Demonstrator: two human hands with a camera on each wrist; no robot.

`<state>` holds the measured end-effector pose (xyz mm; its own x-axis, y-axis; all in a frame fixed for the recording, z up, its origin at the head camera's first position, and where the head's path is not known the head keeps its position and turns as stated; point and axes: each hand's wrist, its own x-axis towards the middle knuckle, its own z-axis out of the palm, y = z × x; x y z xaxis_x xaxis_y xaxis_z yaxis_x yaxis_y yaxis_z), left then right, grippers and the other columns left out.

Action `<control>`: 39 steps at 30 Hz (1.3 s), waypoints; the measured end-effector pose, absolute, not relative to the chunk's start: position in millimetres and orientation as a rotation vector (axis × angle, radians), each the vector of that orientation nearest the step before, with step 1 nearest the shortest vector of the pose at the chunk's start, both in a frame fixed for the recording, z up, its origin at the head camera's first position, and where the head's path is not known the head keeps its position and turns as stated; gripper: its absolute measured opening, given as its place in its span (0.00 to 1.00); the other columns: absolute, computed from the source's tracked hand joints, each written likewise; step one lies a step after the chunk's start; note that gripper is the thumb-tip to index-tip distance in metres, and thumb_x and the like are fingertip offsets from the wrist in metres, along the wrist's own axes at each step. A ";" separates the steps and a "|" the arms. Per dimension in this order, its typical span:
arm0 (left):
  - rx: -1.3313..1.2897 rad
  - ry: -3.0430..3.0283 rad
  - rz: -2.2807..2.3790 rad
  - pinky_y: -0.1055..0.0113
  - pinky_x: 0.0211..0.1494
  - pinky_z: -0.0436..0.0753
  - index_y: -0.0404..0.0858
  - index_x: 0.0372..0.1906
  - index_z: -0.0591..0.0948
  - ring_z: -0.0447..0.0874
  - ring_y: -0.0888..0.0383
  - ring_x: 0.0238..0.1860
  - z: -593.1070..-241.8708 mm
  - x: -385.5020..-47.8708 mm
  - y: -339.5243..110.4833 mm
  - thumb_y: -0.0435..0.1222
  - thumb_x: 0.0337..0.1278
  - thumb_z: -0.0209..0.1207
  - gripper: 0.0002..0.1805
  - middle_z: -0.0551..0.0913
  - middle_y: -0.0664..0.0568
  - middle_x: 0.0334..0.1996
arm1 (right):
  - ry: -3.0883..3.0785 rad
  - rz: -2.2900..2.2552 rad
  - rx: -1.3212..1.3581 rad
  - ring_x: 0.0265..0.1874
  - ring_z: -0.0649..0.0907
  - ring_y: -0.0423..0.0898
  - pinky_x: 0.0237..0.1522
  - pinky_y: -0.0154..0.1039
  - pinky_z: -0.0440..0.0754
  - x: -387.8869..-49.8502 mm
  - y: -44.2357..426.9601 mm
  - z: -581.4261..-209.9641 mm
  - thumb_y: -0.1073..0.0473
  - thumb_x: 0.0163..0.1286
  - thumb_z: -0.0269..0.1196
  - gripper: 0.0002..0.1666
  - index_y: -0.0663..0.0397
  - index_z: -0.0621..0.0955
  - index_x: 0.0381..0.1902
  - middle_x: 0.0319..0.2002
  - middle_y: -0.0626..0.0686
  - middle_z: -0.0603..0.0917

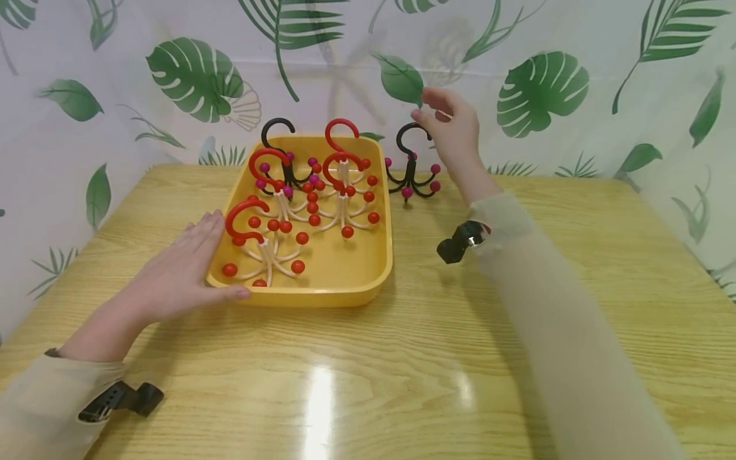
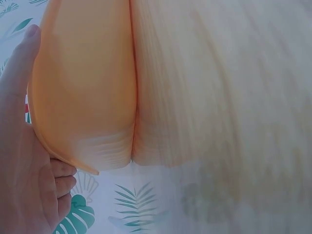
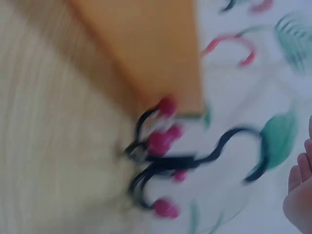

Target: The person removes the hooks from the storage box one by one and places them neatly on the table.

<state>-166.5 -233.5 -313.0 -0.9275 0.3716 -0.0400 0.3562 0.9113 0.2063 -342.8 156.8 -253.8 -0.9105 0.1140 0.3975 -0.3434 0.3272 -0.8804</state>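
At the near left corner of a yellow tray (image 1: 322, 297), my left hand (image 1: 178, 268) rests with fingers extended along the side and thumb along the front wall. The left wrist view shows the thumb and fingers against the tray rim (image 2: 36, 117). Just right of the tray's far end, a black multi-arm hook hanger (image 1: 411, 172) with magenta ball tips stands upright on the table. Above its hook hovers my right hand (image 1: 454, 131), fingers bent loosely with nothing visible between them. A gap separates this hand (image 3: 300, 195) from the hanger (image 3: 175, 163) in the right wrist view.
Inside the tray are several cream hangers with red hooks and red balls, such as one near the front (image 1: 266, 252), and a black hanger (image 1: 287, 169) at the back left. A leaf-printed backdrop (image 1: 345, 70) rises behind the wooden table (image 1: 546, 275).
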 end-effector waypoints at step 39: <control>0.577 2.995 0.487 0.51 0.74 0.41 0.33 0.75 0.36 0.31 0.49 0.75 -319.1 -163.9 -236.9 0.67 0.47 0.58 0.65 0.35 0.43 0.75 | -2.588 1.334 1.356 0.60 0.72 0.38 0.59 0.26 0.69 -229.5 5.0 -274.3 0.53 0.60 0.69 0.35 0.54 0.73 0.64 0.61 0.49 0.75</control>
